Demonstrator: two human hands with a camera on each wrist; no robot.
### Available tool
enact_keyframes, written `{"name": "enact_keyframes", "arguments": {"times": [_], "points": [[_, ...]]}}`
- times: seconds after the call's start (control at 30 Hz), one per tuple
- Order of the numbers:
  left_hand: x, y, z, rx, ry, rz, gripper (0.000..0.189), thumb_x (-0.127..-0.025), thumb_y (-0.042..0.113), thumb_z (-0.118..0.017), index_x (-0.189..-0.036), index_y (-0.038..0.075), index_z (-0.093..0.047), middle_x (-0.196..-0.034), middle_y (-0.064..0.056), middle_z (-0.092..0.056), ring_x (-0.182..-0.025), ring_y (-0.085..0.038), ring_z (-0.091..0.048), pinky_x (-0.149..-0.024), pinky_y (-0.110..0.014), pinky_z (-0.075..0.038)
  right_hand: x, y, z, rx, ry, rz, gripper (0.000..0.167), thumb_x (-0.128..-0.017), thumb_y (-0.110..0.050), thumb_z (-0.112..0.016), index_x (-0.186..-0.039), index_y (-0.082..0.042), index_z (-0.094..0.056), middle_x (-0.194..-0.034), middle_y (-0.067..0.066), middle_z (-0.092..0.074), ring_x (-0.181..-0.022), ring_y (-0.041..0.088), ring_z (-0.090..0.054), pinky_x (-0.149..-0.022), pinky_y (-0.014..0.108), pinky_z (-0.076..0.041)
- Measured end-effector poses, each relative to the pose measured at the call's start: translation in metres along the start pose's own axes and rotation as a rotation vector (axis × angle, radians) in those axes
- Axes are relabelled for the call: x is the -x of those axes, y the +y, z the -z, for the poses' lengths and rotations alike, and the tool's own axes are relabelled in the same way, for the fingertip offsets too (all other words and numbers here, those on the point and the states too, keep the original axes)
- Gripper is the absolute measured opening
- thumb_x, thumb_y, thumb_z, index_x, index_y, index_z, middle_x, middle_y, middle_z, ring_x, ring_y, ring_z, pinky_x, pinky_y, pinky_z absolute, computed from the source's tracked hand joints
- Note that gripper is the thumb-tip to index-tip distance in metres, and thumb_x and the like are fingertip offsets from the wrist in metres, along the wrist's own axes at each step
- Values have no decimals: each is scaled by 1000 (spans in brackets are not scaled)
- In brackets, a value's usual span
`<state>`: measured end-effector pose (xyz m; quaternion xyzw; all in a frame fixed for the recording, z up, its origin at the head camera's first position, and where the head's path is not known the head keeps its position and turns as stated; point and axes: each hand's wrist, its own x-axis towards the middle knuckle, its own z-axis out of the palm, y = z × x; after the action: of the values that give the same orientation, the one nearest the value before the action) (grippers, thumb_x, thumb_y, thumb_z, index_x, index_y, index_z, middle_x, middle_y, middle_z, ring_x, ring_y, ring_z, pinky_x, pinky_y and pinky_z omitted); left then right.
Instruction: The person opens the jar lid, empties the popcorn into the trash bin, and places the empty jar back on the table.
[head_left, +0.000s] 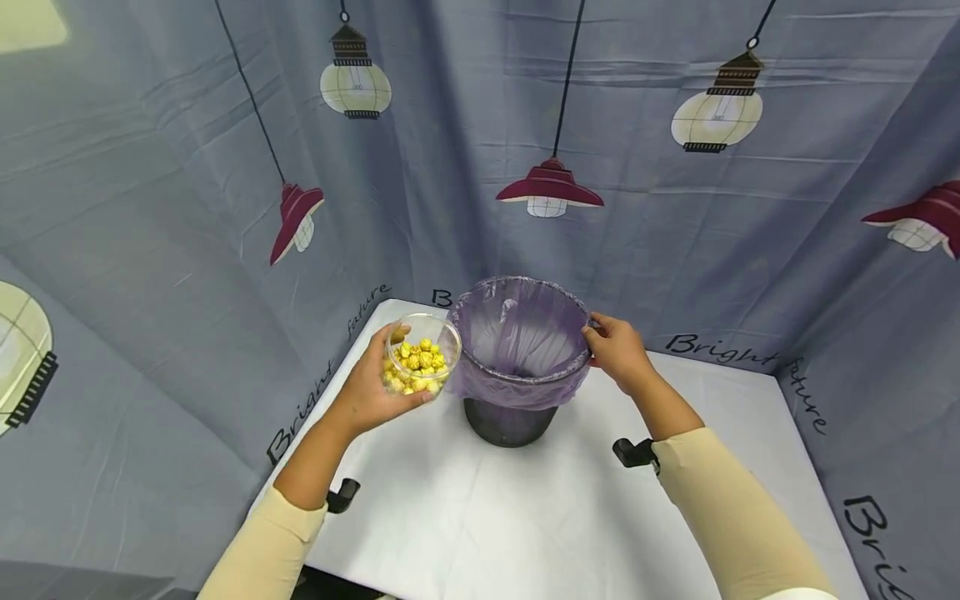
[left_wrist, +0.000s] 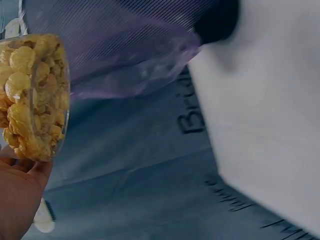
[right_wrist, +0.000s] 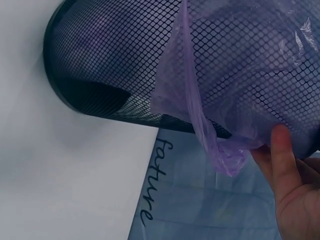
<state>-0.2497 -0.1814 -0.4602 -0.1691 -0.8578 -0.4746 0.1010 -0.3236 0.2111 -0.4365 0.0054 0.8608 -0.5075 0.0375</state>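
Observation:
A clear round tub of yellow popcorn (head_left: 417, 363) is gripped in my left hand (head_left: 371, 392), just left of the bin's rim and slightly tilted. The left wrist view shows the popcorn (left_wrist: 30, 100) through the tub's side, with part of the left hand (left_wrist: 20, 195) under it. A black mesh bin (head_left: 510, 423) stands on the table, lined with a thin purple plastic bag (head_left: 517, 333) folded over its rim. My right hand (head_left: 621, 350) holds the rim at the right, thumb on the bag. In the right wrist view, the right hand (right_wrist: 295, 185) pinches the rim over the mesh (right_wrist: 110, 50).
The white table (head_left: 585, 500) reaches to a grey-blue curtain (head_left: 630, 233) printed with lamps, which hangs behind and at both sides. A black wrist mount (head_left: 633, 452) sticks out from the right sleeve, another (head_left: 343, 496) from the left.

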Motion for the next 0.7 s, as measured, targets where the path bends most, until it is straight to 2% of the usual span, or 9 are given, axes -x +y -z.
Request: {"name": "enact_keyframes", "arguments": {"times": [0.17,0.27,0.37,0.5,0.7], "points": [[-50,29,16,-257,-18,-133,110,-67,46,-88,-154,12,-28,-149,-15,-44,-134,-35,-44,-103,-63,-40,1,0,2,0,-3,-15,57,-107,-20,-44,-157,-3,-23,-147,26,-46,-125,40,-55,-92,42,-55],[-77,45,17,-417,-56,-207,111,-68,49,-87,-154,11,-28,-151,-14,-42,-136,-35,-43,-103,-61,-41,1,0,4,6,4,-17,57,-107,-21,-45,-157,-4,-24,-147,26,-46,-125,40,-56,-92,42,-55],[-100,57,14,-540,-127,-285,109,-70,48,-84,-154,8,-27,-153,-13,-39,-139,-33,-39,-107,-56,-41,2,0,5,7,4,-18,57,-107,-21,-45,-157,-4,-24,-148,25,-46,-125,39,-56,-92,41,-55],[-120,68,6,-668,-217,-388,106,-73,47,-82,-153,4,-27,-153,-14,-39,-140,-33,-38,-112,-49,-37,4,1,6,0,-8,-23,57,-107,-20,-44,-157,-3,-24,-148,25,-45,-125,39,-56,-92,41,-55],[-140,83,-1,-788,-252,-500,107,-71,48,-84,-151,2,-30,-149,-15,-43,-138,-33,-41,-116,-43,-33,5,1,9,-15,-6,-26,57,-107,-20,-45,-157,-3,-24,-149,25,-45,-127,39,-54,-92,42,-54]]}}
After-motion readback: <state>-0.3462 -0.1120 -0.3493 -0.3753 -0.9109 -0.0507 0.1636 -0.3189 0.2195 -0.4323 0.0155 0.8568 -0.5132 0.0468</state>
